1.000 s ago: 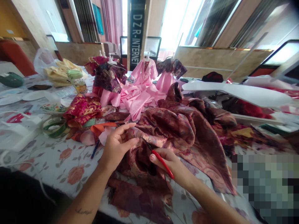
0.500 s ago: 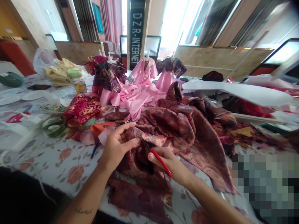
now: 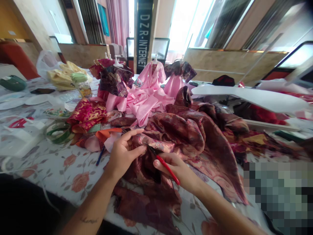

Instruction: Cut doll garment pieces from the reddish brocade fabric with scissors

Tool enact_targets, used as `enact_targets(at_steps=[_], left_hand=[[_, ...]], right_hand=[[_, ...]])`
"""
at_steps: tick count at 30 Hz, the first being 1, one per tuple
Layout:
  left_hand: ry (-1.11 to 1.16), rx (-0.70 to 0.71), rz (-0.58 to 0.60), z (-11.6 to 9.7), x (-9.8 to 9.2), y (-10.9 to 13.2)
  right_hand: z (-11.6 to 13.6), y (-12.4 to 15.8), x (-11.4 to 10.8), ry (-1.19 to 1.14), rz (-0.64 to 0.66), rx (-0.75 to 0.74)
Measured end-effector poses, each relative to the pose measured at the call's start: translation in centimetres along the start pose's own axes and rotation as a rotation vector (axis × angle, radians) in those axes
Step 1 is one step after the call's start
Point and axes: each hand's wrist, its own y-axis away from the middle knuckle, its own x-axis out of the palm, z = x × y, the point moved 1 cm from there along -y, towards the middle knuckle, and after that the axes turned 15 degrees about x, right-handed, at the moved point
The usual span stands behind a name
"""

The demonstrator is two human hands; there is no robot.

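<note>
Nearest us, our right hand (image 3: 182, 171) has its fingers closed round a red-handled tool (image 3: 168, 169), its dark tip at the brown brocade (image 3: 176, 129) heaped mid-table; just left, our left hand (image 3: 122, 155) holds a fold between slightly parted thumb and forefinger; farther off lies pink fabric (image 3: 146, 101)

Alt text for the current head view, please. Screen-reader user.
A person's right hand holds a red-handled tool, its dark tip at brown patterned fabric that the left hand touches. The fabric lies heaped on a floral tablecloth; behind it stand dress forms in pink and dark patterned clothes.
</note>
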Motion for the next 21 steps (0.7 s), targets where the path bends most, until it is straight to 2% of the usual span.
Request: enact_targets(at_steps=[9, 21], left_hand=[[-0.005, 0.022, -0.021, 0.14, -0.08, -0.12], [-0.032, 0.03, 0.021, -0.13, -0.04, -0.16]], right_hand=[[-0.05, 0.26, -0.38, 0.033, -0.012, 0.034], [0.75, -0.02, -0.41, 0.052, 0.02, -0.023]])
